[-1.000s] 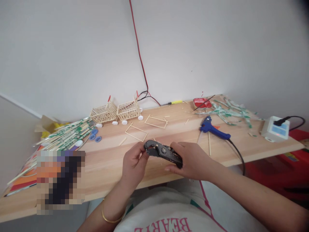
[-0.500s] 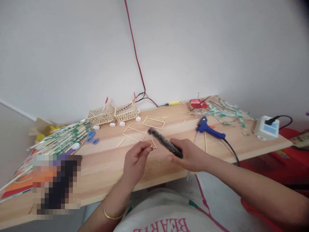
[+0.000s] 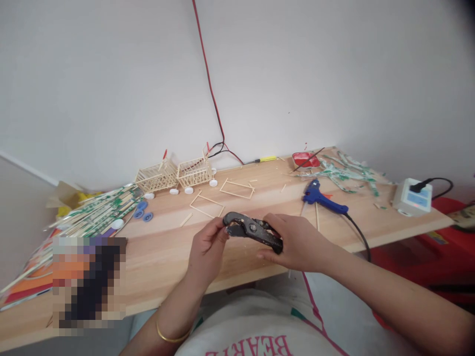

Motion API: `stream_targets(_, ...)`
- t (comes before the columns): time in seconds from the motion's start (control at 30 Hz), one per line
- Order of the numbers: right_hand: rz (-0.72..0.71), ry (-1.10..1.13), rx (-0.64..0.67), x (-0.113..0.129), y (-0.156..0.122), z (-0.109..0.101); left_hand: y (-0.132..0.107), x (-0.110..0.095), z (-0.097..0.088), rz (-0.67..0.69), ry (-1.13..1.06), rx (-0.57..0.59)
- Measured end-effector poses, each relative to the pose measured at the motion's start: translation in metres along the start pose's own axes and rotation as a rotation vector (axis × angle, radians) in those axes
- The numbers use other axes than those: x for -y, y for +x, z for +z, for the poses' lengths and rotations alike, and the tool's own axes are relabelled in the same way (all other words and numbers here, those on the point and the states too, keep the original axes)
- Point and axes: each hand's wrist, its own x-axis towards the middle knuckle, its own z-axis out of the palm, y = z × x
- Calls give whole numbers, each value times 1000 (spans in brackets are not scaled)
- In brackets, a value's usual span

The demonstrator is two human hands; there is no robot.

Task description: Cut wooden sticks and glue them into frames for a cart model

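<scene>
My right hand (image 3: 293, 242) grips the handles of black cutting pliers (image 3: 252, 230), jaws pointing left, just above the wooden table (image 3: 166, 252). My left hand (image 3: 208, 247) is pinched at the jaws, fingers pressed together on something too small to make out, likely a thin stick. Two rectangular stick frames (image 3: 222, 195) lie flat beyond my hands. A gold bangle circles my left wrist.
Two stick-built carts (image 3: 174, 174) with white wheels stand at the back. A blue glue gun (image 3: 323, 199) with a black cord lies to the right. Farther right sit a white power adapter (image 3: 411, 199), green scraps and a red dish (image 3: 305, 158). Bundled sticks (image 3: 96, 212) and blue caps lie left.
Half a second ago the pliers were lifted away and tilted, with my left hand holding a small stick apart; now the jaws are back down at my left fingertips.
</scene>
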Motion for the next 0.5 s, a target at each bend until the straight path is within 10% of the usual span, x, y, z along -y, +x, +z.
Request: stream_targets(0.5,1,-93,100,6,7,13,-7,2,-5,13,77,2)
